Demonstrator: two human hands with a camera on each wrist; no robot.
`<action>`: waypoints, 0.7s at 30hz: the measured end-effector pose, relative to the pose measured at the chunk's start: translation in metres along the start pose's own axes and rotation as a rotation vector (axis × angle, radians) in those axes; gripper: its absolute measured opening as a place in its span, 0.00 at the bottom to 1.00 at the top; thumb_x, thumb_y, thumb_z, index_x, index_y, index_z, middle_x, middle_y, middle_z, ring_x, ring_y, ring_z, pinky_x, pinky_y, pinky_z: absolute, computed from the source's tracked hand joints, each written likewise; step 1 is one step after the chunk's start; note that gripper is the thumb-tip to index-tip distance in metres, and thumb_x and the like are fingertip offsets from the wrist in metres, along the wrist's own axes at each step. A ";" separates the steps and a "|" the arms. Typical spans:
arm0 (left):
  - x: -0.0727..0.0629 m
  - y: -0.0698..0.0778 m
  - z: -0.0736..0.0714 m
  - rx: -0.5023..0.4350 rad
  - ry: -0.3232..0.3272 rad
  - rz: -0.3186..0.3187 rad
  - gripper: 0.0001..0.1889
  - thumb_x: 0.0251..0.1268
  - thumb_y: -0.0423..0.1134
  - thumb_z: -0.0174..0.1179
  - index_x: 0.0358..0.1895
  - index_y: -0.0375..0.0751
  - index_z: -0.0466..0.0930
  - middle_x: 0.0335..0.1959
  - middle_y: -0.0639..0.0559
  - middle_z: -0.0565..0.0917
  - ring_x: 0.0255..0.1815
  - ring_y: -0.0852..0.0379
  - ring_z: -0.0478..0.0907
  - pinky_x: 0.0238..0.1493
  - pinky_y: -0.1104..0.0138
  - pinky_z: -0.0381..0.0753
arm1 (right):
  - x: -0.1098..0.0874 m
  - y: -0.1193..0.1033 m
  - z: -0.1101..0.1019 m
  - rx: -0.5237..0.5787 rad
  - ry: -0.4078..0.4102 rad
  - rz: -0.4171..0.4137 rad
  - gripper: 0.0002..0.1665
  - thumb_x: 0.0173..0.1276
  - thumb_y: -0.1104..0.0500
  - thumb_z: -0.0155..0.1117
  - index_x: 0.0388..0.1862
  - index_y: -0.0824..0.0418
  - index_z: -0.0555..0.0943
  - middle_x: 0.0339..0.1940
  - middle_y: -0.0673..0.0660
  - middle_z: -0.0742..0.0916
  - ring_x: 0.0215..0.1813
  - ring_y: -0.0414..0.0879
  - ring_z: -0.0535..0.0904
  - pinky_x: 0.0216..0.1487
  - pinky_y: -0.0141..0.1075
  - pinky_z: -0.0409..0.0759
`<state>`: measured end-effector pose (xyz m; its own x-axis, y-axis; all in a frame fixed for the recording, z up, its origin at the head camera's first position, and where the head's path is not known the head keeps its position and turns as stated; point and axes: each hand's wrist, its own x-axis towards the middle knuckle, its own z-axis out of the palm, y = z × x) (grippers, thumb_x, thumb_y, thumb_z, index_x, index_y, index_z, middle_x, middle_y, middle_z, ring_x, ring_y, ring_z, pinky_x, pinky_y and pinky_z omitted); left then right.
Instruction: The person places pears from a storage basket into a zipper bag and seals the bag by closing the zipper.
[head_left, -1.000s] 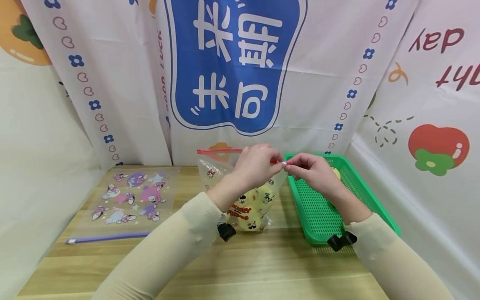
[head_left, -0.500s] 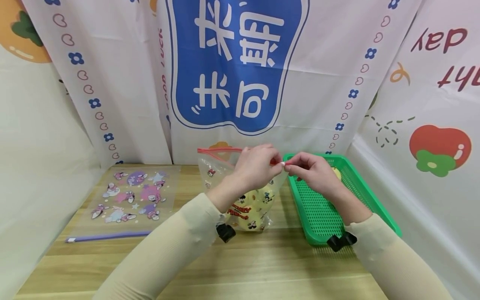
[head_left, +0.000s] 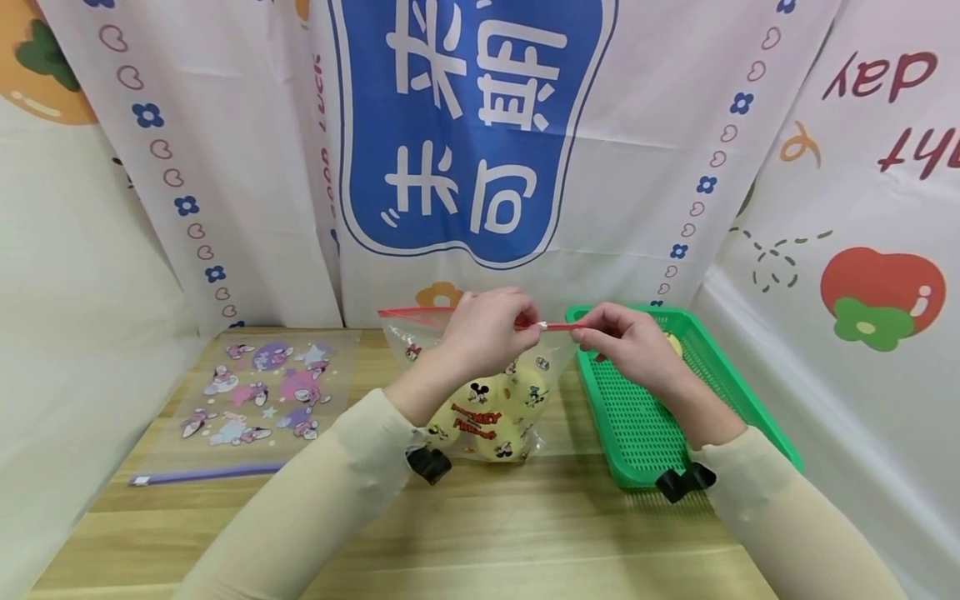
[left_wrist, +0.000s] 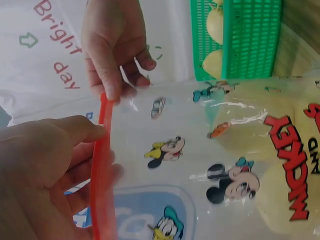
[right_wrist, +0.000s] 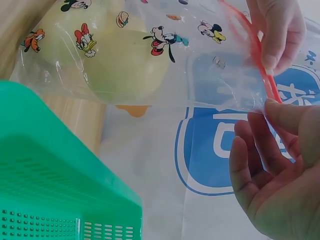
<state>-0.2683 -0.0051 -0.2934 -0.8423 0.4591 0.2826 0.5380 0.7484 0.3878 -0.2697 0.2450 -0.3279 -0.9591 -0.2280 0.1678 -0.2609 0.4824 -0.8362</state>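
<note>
A clear zip bag [head_left: 480, 446] with Mickey and Friends prints and a red zip strip [head_left: 562, 327] stands on the table. Several pale yellow round things [head_left: 528, 392] lie inside it; their kind is unclear through the film. My left hand [head_left: 487, 333] pinches the strip by the white slider [head_left: 542, 326], left of the strip's right end. That right end is pinched between thumb and finger of my right hand [head_left: 637, 350]. Left of my left hand, the strip's two edges stand apart; between my hands it looks like a single line.
A green plastic basket [head_left: 618, 471] stands at the right, with a few pale yellow round things [left_wrist: 215, 27] in it. On the left lies a flat clear bag [head_left: 281, 417] with a purple zip strip [head_left: 210, 474]. A printed white curtain [head_left: 637, 208] hangs behind the table.
My left hand has moved left along the red strip, and the white slider has moved left with it, away from my right hand. The right hand still pinches the strip's end.
</note>
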 end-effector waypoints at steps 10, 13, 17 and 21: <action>-0.022 -0.032 -0.019 -0.039 0.055 -0.026 0.06 0.79 0.45 0.68 0.46 0.50 0.91 0.47 0.57 0.89 0.51 0.54 0.87 0.66 0.47 0.77 | -0.001 -0.002 0.000 -0.004 -0.011 0.018 0.13 0.82 0.51 0.71 0.53 0.59 0.87 0.46 0.62 0.89 0.45 0.47 0.85 0.45 0.35 0.88; -0.030 -0.042 -0.025 -0.048 0.058 -0.037 0.07 0.79 0.45 0.68 0.47 0.48 0.91 0.47 0.55 0.89 0.51 0.53 0.87 0.65 0.46 0.78 | -0.001 -0.002 0.000 -0.005 -0.011 0.015 0.13 0.82 0.51 0.70 0.54 0.59 0.87 0.47 0.64 0.89 0.45 0.48 0.85 0.45 0.35 0.88; -0.039 -0.055 -0.032 -0.064 0.066 -0.051 0.08 0.79 0.44 0.68 0.49 0.44 0.91 0.47 0.52 0.89 0.51 0.51 0.87 0.62 0.50 0.83 | -0.001 -0.002 0.001 -0.007 -0.005 0.012 0.13 0.82 0.51 0.70 0.53 0.60 0.87 0.46 0.64 0.89 0.44 0.47 0.85 0.44 0.35 0.88; -0.049 -0.069 -0.037 -0.109 0.079 -0.066 0.08 0.78 0.41 0.69 0.50 0.42 0.90 0.48 0.50 0.88 0.50 0.50 0.86 0.56 0.53 0.87 | 0.000 -0.002 0.001 -0.001 0.001 0.016 0.13 0.82 0.52 0.70 0.53 0.60 0.86 0.44 0.62 0.89 0.43 0.46 0.85 0.43 0.35 0.88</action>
<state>-0.2635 -0.0972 -0.3013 -0.8730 0.3679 0.3201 0.4855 0.7176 0.4993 -0.2694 0.2431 -0.3270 -0.9634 -0.2189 0.1548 -0.2453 0.4870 -0.8382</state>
